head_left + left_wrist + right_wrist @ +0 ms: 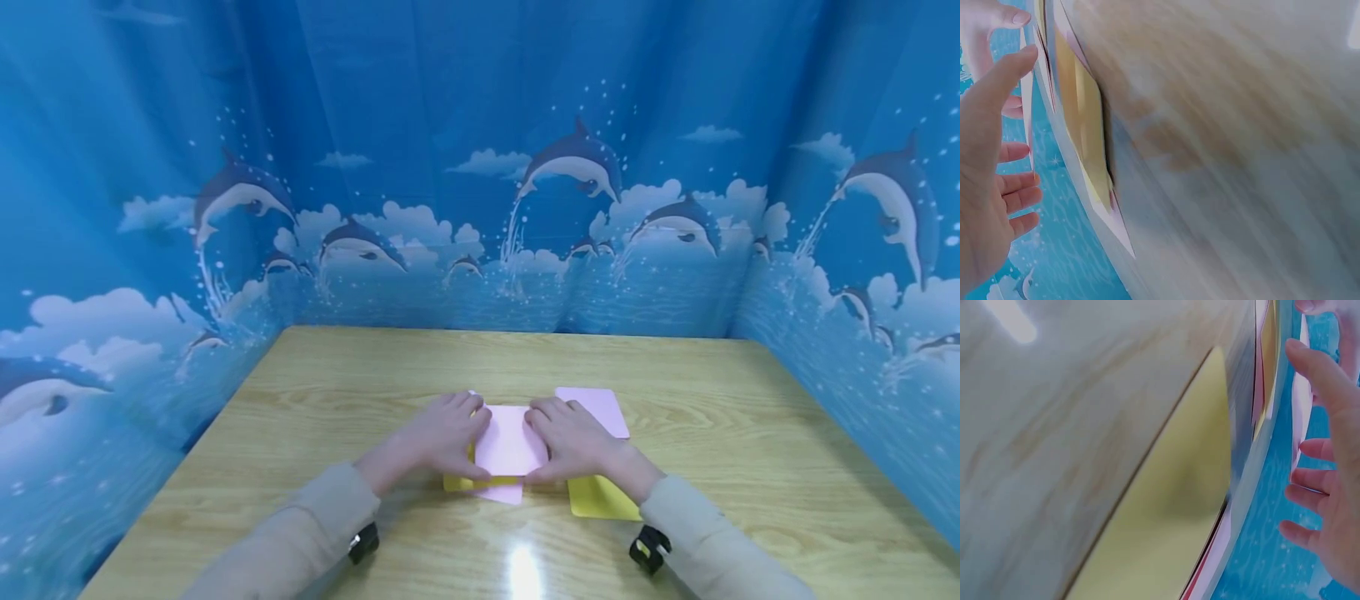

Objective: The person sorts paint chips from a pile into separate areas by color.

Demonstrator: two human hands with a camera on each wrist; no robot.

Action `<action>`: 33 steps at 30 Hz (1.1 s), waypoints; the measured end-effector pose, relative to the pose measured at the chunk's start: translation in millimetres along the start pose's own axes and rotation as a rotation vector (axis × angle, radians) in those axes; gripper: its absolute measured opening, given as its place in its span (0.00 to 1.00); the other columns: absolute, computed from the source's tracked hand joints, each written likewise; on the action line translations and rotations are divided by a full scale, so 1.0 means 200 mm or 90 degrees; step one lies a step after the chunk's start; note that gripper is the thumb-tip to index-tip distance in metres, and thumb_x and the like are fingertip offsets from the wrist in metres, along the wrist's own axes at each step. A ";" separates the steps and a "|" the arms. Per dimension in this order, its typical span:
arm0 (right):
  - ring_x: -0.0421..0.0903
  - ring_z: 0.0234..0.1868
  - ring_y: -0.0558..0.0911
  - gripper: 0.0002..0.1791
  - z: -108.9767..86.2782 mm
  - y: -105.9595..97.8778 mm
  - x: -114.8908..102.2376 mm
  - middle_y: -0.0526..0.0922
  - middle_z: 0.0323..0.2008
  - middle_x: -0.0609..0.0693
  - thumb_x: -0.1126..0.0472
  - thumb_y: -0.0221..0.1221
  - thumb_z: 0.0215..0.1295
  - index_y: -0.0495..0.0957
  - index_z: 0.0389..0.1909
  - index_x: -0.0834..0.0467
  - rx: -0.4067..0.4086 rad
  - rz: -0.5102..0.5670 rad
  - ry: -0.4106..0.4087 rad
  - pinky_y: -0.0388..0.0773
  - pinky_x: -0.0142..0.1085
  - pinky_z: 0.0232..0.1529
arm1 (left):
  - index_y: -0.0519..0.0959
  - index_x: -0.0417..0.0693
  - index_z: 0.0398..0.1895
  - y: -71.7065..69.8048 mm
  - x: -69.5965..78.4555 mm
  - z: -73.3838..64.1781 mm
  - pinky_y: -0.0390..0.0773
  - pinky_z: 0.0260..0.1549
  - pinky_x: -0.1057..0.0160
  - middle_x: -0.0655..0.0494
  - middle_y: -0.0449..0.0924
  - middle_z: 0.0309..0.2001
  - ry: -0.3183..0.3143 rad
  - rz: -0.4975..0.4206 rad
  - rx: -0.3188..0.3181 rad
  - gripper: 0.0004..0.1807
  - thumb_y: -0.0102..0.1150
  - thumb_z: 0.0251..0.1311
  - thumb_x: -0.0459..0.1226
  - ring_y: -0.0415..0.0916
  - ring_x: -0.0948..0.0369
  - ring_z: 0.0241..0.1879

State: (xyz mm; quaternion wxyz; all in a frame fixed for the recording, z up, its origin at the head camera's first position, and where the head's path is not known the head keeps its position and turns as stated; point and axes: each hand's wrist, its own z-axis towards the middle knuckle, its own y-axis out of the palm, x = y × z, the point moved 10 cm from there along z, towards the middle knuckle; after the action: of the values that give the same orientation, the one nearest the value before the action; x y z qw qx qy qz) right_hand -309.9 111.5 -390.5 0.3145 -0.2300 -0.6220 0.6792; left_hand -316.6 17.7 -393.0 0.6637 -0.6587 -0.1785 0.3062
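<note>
We hold a pink card (512, 442) up between our hands, left hand (450, 435) and right hand (574, 437) each gripping one side with thumb and fingers. It hangs above a yellow card (456, 483) (a lower pink card (501, 495) peeks out beneath), off the table (360, 375).

Pink card (511, 442), yellow card (602, 498), both seemingly plain.

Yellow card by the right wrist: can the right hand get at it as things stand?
Probably yes, after letting go: the right hand helps the left hand hold up a pink card, but the yellow card lies close by, apparently uncovered.
</note>
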 end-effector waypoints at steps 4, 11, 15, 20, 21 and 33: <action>0.55 0.58 0.67 0.45 -0.05 0.00 0.06 0.69 0.56 0.59 0.30 0.60 0.44 0.69 0.54 0.61 -0.001 0.021 0.015 0.67 0.52 0.51 | 0.71 0.46 0.50 -0.01 0.03 0.06 0.65 0.55 0.55 0.50 0.69 0.53 0.009 0.004 0.000 0.45 0.50 0.42 0.72 0.65 0.55 0.53; 0.57 0.59 0.66 0.47 -0.12 -0.01 0.15 0.68 0.57 0.61 0.30 0.60 0.45 0.69 0.54 0.63 0.016 0.035 0.035 0.67 0.54 0.51 | 0.72 0.45 0.48 -0.03 0.10 0.18 0.68 0.51 0.60 0.51 0.71 0.49 0.050 0.029 0.026 0.45 0.46 0.43 0.74 0.67 0.57 0.48; 0.57 0.58 0.67 0.47 -0.15 -0.01 0.21 0.69 0.56 0.61 0.30 0.61 0.44 0.69 0.53 0.64 0.022 0.020 0.048 0.66 0.55 0.52 | 0.72 0.46 0.46 -0.05 0.13 0.24 0.69 0.47 0.61 0.52 0.71 0.46 0.060 0.037 0.041 0.42 0.47 0.44 0.73 0.67 0.58 0.45; 0.58 0.55 0.69 0.45 -0.18 -0.02 0.28 0.70 0.54 0.61 0.32 0.61 0.44 0.70 0.52 0.64 0.032 -0.004 0.062 0.68 0.55 0.51 | 0.71 0.49 0.46 -0.06 0.15 0.33 0.68 0.46 0.62 0.54 0.70 0.46 0.044 0.035 0.039 0.40 0.49 0.44 0.71 0.66 0.59 0.45; 0.58 0.55 0.69 0.44 -0.18 -0.02 0.29 0.71 0.54 0.61 0.32 0.61 0.45 0.70 0.52 0.64 0.031 -0.010 0.065 0.69 0.55 0.50 | 0.71 0.49 0.46 -0.05 0.15 0.34 0.68 0.46 0.62 0.54 0.70 0.46 0.039 0.034 0.037 0.40 0.49 0.44 0.71 0.66 0.59 0.45; 0.59 0.55 0.69 0.46 -0.22 0.01 0.46 0.70 0.54 0.62 0.30 0.60 0.46 0.69 0.53 0.64 -0.006 0.000 0.103 0.69 0.57 0.49 | 0.69 0.50 0.54 0.02 0.17 0.54 0.63 0.54 0.58 0.55 0.68 0.50 0.013 0.014 -0.015 0.43 0.51 0.43 0.72 0.63 0.58 0.51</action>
State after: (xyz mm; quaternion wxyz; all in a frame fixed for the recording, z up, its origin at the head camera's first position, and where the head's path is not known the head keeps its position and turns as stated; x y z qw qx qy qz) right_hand -342.8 207.9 -391.4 0.3627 -0.2858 -0.5979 0.6552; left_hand -359.8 121.7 -394.4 0.6543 -0.6715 -0.1684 0.3045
